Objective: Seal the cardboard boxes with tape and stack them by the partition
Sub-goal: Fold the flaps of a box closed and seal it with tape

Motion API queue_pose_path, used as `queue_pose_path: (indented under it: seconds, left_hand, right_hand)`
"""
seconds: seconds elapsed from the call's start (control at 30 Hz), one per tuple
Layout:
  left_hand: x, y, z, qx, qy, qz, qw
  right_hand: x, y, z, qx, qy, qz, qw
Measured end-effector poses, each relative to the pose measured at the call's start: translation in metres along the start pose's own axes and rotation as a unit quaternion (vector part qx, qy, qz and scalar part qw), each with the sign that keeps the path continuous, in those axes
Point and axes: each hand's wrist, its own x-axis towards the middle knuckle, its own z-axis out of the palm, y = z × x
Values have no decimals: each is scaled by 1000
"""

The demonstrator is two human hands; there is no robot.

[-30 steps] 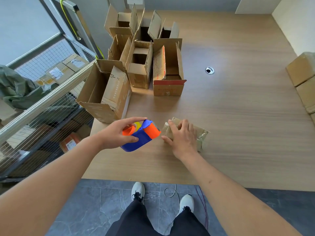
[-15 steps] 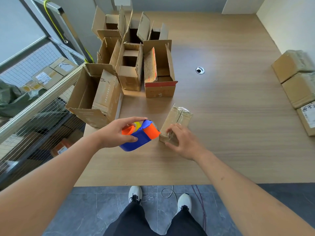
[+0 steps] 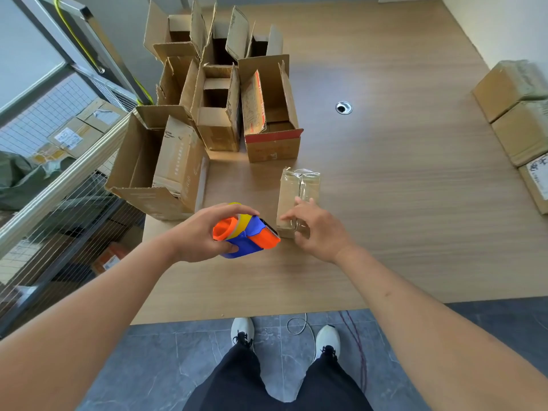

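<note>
Blue-and-orange tape dispenser (image 3: 244, 232) sits in the left hand (image 3: 197, 232), fingers over its top and thumb curled beneath, its toothed edge just beside the near corner of the small taped box (image 3: 296, 192). Right hand (image 3: 318, 229) hovers at that box's near end, fingers loosely curled and touching its tape-wrapped top; whether it truly grips I cannot tell. One sealed box lies on the table (image 3: 385, 188) beyond the right hand, now lengthwise away from the person, where a second ago it lay crosswise under the palm. Beyond the left hand stand about seven open boxes (image 3: 219, 114), flaps up. Far right of the right hand, three sealed boxes (image 3: 522, 114) sit in a row
</note>
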Motion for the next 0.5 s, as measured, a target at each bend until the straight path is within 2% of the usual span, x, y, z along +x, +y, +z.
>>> queue_pose_path:
  seconds: [0.1, 0.17, 0.5]
  left_hand:
    - [2, 5, 0, 7, -1, 13, 1000]
    - [3, 8, -1, 11, -5, 18, 1000]
    - [5, 25, 0, 37, -39, 41, 998]
  right_hand:
    - [2, -18, -12, 194, -2, 39, 980]
    - [3, -31, -15, 276, -20, 62, 959]
    - [-10, -40, -15, 388, -10, 137, 911]
